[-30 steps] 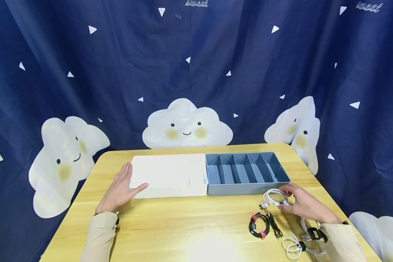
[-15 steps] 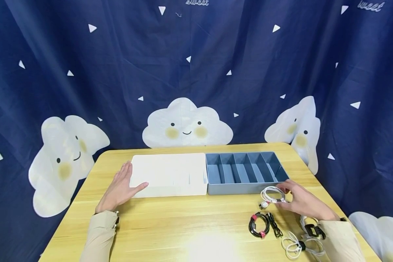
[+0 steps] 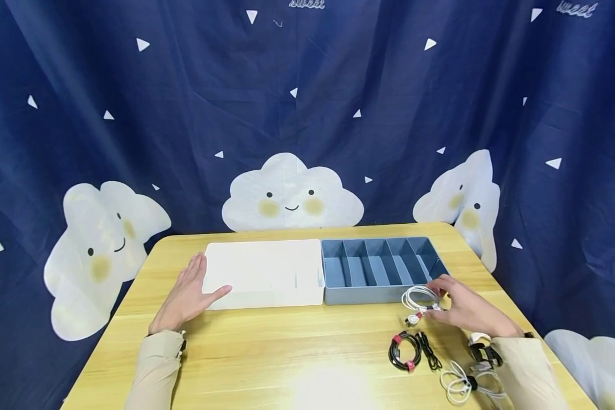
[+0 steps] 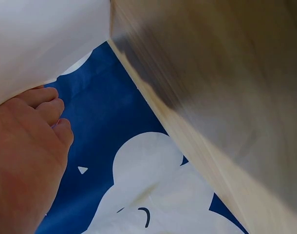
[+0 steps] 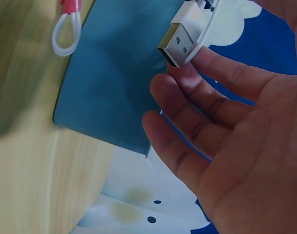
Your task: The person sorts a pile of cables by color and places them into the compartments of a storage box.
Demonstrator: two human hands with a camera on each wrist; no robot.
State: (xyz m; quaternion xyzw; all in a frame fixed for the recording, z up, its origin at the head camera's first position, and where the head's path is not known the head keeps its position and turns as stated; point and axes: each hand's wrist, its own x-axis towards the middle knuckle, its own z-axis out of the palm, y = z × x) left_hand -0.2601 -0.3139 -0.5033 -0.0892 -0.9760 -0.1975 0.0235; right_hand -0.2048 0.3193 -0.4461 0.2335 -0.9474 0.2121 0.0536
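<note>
My left hand [image 3: 187,299] rests at the left edge of a white lid [image 3: 263,267], fingers straight and thumb spread over its near corner. The lid lies flat against a blue-grey box [image 3: 374,295] with several bare compartments. At the box's near right corner, my right hand [image 3: 468,310] pinches a coiled white USB cable [image 3: 414,319]. Its metal-tipped USB plug [image 5: 180,41] shows by the fingertips in the right wrist view, while the thumb is mostly out of frame there. A red tie [image 5: 70,6] wraps part of the cable.
Nearer the front right lie a coiled black cable [image 3: 393,356] with red ties and a thinner black cable [image 3: 430,354]. A white cable [image 3: 456,393] with a black strap lies beside the right sleeve [image 3: 525,367], which partly hides more cable. A blue curtain [image 3: 297,114] hangs behind the table.
My right hand has shifted slightly left and away from me, carrying the white USB cable to the box's front wall. The left hand has stayed put.
</note>
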